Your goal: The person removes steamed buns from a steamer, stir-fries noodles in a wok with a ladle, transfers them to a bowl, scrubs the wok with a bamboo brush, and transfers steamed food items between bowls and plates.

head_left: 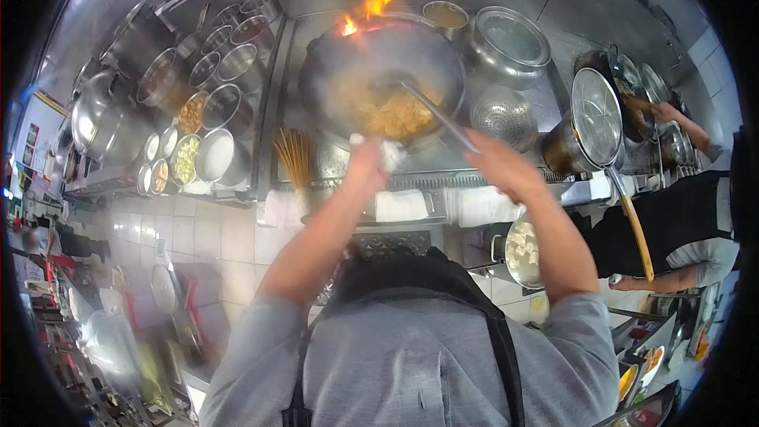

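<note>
A large dark wok [324, 83] sits on the stove, with steaming yellow-brown food [399, 115] inside and flames [379, 1] rising at its far rim. My left hand [366, 164] is closed on a white cloth [391, 155], pressed against the near edge of the wok. Whether it grips a wok handle under the cloth is hidden. My right hand [502, 166] is wrapped round the handle of a long metal ladle [439, 115], which slants down into the wok. Steam blurs the ladle's head among the food.
Left stand several metal containers [224, 156] of ingredients and a bamboo brush [294, 160]. Right of the wok are a lidded pot [511, 43], a perforated ladle [504, 120] and a wire strainer [597, 115] across a pot. A co-worker [672, 217] stands at far right.
</note>
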`<state>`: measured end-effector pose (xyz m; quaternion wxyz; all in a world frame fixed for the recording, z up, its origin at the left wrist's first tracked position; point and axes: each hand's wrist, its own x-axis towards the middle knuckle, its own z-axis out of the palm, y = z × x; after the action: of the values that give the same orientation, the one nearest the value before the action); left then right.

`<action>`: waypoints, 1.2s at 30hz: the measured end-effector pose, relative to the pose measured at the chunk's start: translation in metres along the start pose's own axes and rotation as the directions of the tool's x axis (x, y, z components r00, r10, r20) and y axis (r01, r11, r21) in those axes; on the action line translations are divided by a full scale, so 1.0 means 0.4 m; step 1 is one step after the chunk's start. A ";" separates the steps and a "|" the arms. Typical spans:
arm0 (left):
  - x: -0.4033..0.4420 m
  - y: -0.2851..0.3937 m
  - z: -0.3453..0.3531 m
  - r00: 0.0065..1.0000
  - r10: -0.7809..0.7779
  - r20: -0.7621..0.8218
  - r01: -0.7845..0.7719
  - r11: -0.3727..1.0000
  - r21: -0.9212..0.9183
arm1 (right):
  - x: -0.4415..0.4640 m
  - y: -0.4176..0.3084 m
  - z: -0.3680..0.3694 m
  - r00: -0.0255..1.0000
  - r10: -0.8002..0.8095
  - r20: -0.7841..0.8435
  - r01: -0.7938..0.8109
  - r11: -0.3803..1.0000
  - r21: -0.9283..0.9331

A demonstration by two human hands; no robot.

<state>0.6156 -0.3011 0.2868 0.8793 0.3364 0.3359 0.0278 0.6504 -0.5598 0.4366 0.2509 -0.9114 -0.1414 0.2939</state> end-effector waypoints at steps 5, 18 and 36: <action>0.030 -0.001 -0.038 0.992 0.017 0.129 -0.026 0.997 0.067 | -0.018 -0.051 0.059 0.996 -0.089 -0.026 0.091 0.988 0.125; -0.121 -0.106 -0.133 0.996 0.087 -0.020 -0.085 0.994 0.074 | -0.058 0.015 0.063 0.997 -0.083 -0.010 0.083 0.988 0.127; 0.198 0.013 -0.118 0.958 0.177 0.225 -0.188 0.982 0.029 | -0.231 0.160 -0.139 0.974 -0.183 -0.136 0.143 0.954 -0.263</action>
<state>0.6490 -0.2484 0.2187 0.8963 0.3887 0.2039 0.0626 0.6184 -0.6713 0.4840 0.1669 -0.9415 -0.2321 0.1784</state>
